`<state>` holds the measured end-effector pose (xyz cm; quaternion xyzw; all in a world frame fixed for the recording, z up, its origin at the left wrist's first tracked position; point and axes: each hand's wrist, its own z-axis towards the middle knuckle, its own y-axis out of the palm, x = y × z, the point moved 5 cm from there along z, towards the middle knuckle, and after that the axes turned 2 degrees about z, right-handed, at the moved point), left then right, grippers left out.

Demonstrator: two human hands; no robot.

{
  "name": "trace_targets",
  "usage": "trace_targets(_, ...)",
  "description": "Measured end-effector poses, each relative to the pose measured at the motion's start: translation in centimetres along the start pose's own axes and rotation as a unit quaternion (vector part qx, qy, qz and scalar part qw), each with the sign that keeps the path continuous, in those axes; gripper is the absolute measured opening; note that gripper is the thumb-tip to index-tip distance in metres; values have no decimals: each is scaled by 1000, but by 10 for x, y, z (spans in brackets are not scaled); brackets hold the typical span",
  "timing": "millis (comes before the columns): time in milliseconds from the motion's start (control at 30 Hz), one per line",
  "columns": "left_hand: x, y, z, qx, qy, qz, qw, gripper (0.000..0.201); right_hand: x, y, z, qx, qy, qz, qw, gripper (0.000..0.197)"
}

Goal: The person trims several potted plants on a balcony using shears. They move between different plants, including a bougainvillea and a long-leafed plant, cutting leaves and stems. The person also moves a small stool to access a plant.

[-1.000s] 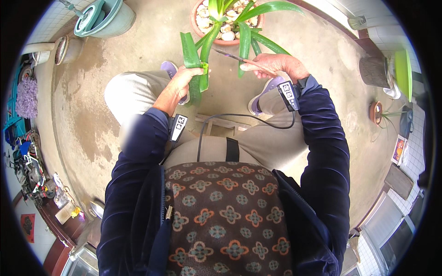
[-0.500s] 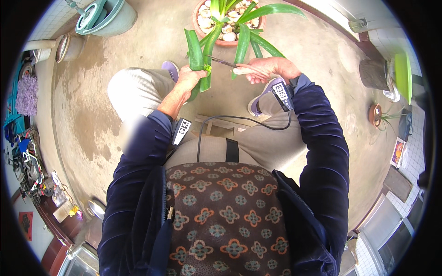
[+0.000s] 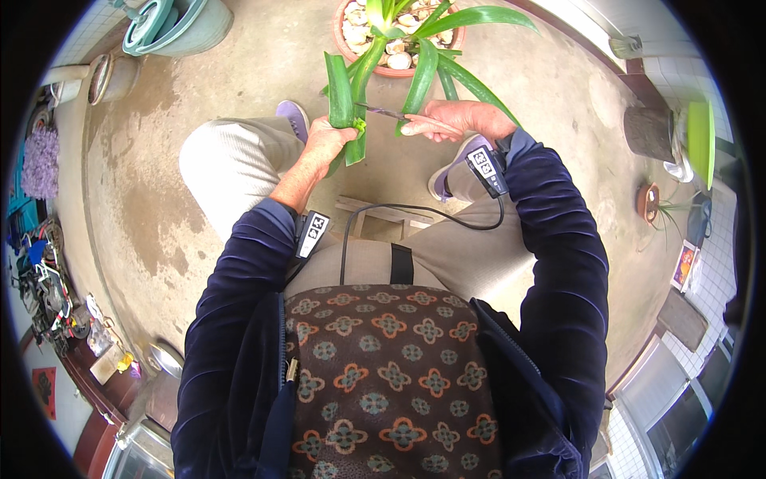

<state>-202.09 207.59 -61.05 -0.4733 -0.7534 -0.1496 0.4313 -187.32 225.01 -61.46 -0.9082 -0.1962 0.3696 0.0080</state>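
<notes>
A leafy potted plant [image 3: 431, 24] with long strap-like green leaves stands in front of me, and several leaves droop toward me. My left hand [image 3: 325, 142] is closed around broad green leaves [image 3: 340, 92], with a small yellow-green piece showing by the fingertips. In my right hand [image 3: 471, 120] is a pair of scissors [image 3: 381, 111] with pale pinkish handles. Their dark blades point left and reach the leaf just above my left fingers. Whether the blades are parted is too small to tell.
The terracotta pot [image 3: 396, 73] holds whitish shells or stones. My feet in purple shoes are on either side, and a low wooden stool [image 3: 381, 211] shows between my legs. Grey-green buckets [image 3: 191, 36] stand far left, a small potted plant [image 3: 648, 201] at right. A black cable [image 3: 415, 206] links my wrists.
The view has shifted slightly. The scissors and my right hand have moved a little left relative to the held leaves; both grips stay the same.
</notes>
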Motion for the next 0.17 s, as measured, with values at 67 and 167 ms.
trace_targets(67,-2,0,2,-9,-11,-5,1000,20,1,0,-3,5,-2,1,1000,63)
trace_targets(167,-4,0,4,-14,-19,-22,999,21,2,0,-6,10,4,-33,999,62)
